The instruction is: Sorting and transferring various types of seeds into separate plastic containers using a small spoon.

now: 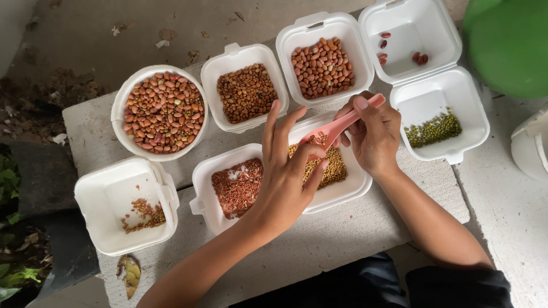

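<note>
Tabletop [342, 234] of rough grey concrete carries white foam trays of seeds. Over the tray of tan grains [337, 168], right hand [374, 137] pinches a smooth pink plastic spoon [342, 122]; left hand [285, 171], at eight o'clock from it, fingers spread, touches the spoon's bowl.

- A hinged white foam clamshell box [434, 94] is seen open at the upper right.
- Five square white foam trays [245, 57] are set across the slab.
- A round white foam bowl [123, 105] stands at the left.
</note>
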